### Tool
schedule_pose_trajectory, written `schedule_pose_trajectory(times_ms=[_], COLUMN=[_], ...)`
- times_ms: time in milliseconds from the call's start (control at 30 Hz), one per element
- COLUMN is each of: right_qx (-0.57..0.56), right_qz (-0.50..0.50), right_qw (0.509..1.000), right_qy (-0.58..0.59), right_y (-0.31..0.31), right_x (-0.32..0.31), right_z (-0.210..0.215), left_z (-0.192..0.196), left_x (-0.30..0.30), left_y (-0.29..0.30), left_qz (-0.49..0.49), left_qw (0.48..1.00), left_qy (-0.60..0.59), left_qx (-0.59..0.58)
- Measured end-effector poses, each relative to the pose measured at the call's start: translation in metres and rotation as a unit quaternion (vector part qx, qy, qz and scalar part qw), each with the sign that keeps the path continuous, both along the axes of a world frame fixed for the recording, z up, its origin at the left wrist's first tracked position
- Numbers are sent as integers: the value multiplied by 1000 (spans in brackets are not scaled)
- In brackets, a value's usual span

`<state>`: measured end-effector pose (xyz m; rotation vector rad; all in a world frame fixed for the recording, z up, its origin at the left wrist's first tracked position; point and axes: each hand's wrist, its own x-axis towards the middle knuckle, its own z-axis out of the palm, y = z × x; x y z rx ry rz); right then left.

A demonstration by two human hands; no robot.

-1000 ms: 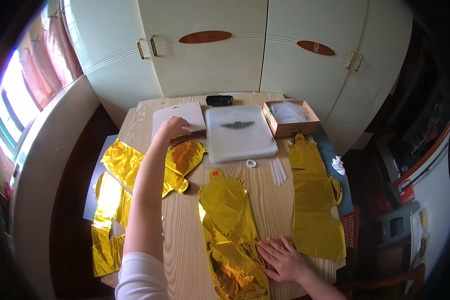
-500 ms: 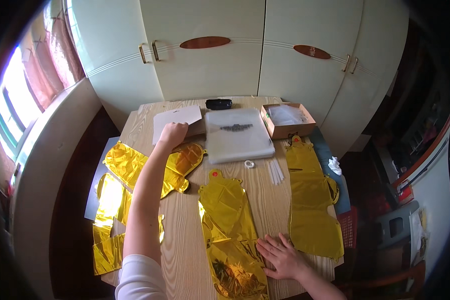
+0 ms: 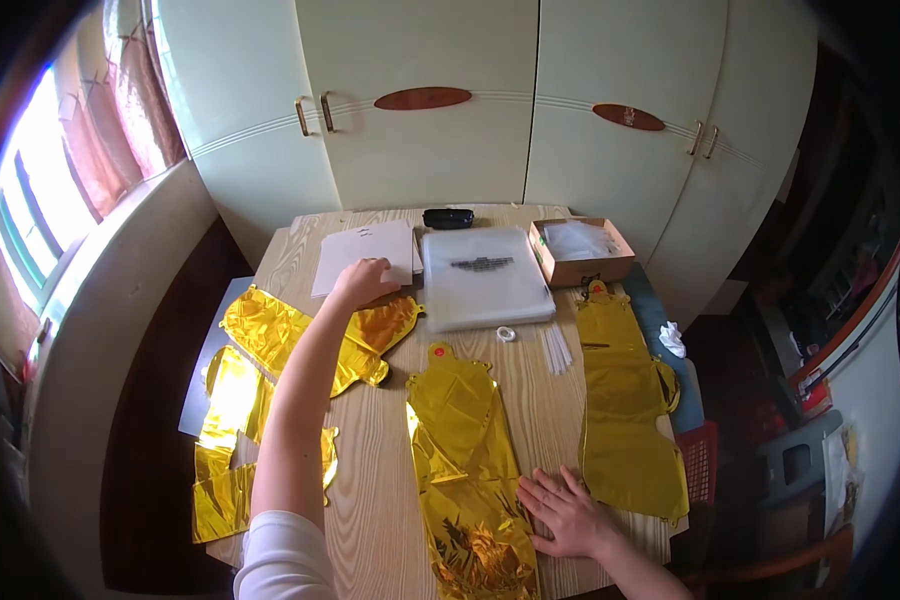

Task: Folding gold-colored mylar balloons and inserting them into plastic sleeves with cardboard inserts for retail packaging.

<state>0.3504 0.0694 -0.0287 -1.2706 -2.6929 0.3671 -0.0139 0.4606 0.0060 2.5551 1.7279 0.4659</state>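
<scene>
My left hand [image 3: 362, 281] reaches across to the near right part of a stack of white cards [image 3: 360, 247]. Its fingers are bent and seem parted, with the cards lying flat beneath them. My right hand [image 3: 573, 520] rests with spread fingers on the table, its fingertips at the right edge of a flat gold foil balloon [image 3: 460, 425]. That balloon lies lengthwise in front of me, a red dot near its far end. Another gold foil balloon [image 3: 625, 410] lies to the right. More gold foil [image 3: 270, 325] is spread at the left, partly hidden by my left forearm.
Beyond the balloons on the wooden table [image 3: 370, 450] are a stack of clear plastic bags [image 3: 485, 285], a cardboard box [image 3: 585, 265] with translucent bags, a black case [image 3: 448, 218], a white ring [image 3: 506, 334] and thin white strips [image 3: 558, 351]. Crumpled tissue [image 3: 672, 339] lies at the right.
The top white card, tilted up under my left hand before, now lies flat on the stack. The left fingers have loosened. My right hand has stayed in place; the view has shifted slightly.
</scene>
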Motion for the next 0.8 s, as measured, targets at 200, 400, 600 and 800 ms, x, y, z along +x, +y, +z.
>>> schedule_pose_trajectory(times_ms=[200, 400, 600, 800], right_qx=[-14, -17, -3, 27], right_qz=[1, -1, -9, -6], right_qw=[1000, 1000, 999, 996], right_qy=[27, 20, 54, 84], right_y=[1, 1, 1, 0], right_x=[0, 1, -1, 0], right_z=[0, 0, -1, -9], left_z=[0, 1, 0, 2], left_x=[6, -4, -3, 9], left_y=[28, 40, 31, -7], left_qz=[-37, -87, -49, 42], left_qw=[996, 992, 997, 989], left_qy=[11, -5, -16, 27], left_qx=[-86, -93, -51, 137])
